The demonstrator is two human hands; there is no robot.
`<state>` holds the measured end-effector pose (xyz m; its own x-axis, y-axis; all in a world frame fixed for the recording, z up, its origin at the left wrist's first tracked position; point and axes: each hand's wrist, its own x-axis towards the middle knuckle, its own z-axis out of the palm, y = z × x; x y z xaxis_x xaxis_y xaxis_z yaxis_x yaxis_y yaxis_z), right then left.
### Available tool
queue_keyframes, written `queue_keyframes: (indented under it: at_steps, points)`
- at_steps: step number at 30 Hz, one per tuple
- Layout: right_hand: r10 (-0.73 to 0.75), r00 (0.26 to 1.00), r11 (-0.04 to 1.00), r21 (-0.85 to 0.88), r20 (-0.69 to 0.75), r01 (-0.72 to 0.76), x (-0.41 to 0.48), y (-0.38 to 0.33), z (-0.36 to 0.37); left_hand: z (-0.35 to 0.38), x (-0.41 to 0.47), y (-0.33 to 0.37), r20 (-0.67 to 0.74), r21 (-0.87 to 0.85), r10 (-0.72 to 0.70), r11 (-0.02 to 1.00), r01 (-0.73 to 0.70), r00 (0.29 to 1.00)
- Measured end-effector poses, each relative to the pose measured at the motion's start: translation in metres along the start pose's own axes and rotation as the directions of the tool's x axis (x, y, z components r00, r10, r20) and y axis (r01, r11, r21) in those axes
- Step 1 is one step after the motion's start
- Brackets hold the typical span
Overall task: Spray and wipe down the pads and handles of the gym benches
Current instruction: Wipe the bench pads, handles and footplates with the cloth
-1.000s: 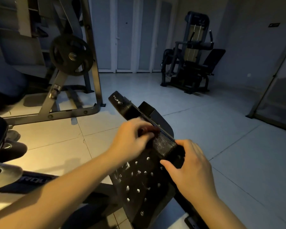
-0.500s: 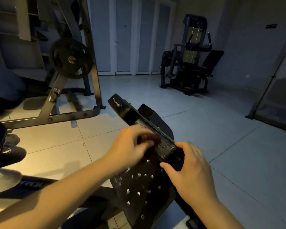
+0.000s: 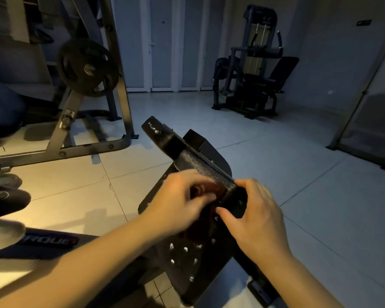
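Observation:
A black textured bar (image 3: 200, 161) of the bench slants up from a black steel plate (image 3: 187, 256) dotted with holes and white droplets. My left hand (image 3: 180, 203), blurred by motion, holds a dark reddish cloth (image 3: 219, 192) against the lower part of the bar. My right hand (image 3: 260, 216) grips the bar's lower end, with the thumb on the near side and the fingers over the top. The bar's upper end (image 3: 152, 127) shows white specks.
A rack with a black weight plate (image 3: 87, 67) stands at the left on a grey frame (image 3: 76, 150). A dark weight machine (image 3: 253, 74) sits at the back. A slanted metal frame (image 3: 365, 103) is at the right. Shoes (image 3: 7, 192) lie at the left edge.
My left hand with the cloth has slid a little down the bar toward my right hand and is now blurred. My right hand keeps its grip.

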<state>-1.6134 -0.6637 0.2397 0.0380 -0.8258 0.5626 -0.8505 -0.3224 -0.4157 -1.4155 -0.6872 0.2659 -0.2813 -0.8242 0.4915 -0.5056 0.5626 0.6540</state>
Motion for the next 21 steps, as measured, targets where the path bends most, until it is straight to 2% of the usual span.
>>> queue_keyframes:
  at_steps: [2,5,8,10,12,15,17,19,21]
  points:
    - [-0.005,1.0,1.0,0.005,-0.002,0.005,0.0,0.0,0.0,0.001,-0.002,-0.002,0.038,0.127,0.09,0.987,-0.094,0.995]
    - [-0.004,1.0,1.0,0.01,0.015,0.003,0.0,0.0,-0.001,-0.006,0.023,-0.016,-0.068,0.107,-0.071,0.991,0.078,0.995]
    - [0.0,1.0,1.0,0.012,0.024,0.0,-0.001,0.001,0.0,-0.02,0.055,-0.039,-0.235,0.119,-0.248,0.952,0.281,0.94]
    - [0.002,1.0,1.0,0.015,0.014,-0.002,-0.002,0.001,0.0,-0.025,0.061,-0.04,-0.301,0.117,-0.283,0.937,0.33,0.91]
    - [0.0,1.0,1.0,0.024,0.006,0.0,-0.002,-0.001,-0.001,-0.019,0.053,-0.026,-0.278,0.114,-0.232,0.955,0.272,0.932]
    - [-0.008,1.0,1.0,0.015,0.002,0.008,-0.001,-0.002,-0.002,-0.005,0.031,0.002,-0.095,0.03,-0.079,0.996,0.082,0.992]
    - [-0.014,1.0,1.0,0.002,0.009,0.013,0.001,-0.003,-0.002,-0.001,0.025,0.008,-0.022,0.146,0.023,0.989,-0.02,0.999]
    - [-0.023,1.0,1.0,-0.001,0.011,0.023,0.001,-0.003,-0.003,-0.007,0.037,-0.003,-0.046,0.207,0.01,0.978,0.0,0.999]
    - [-0.025,1.0,1.0,0.002,0.014,0.025,0.001,-0.003,-0.004,-0.018,0.056,-0.023,-0.15,0.213,-0.091,0.969,0.122,0.985]
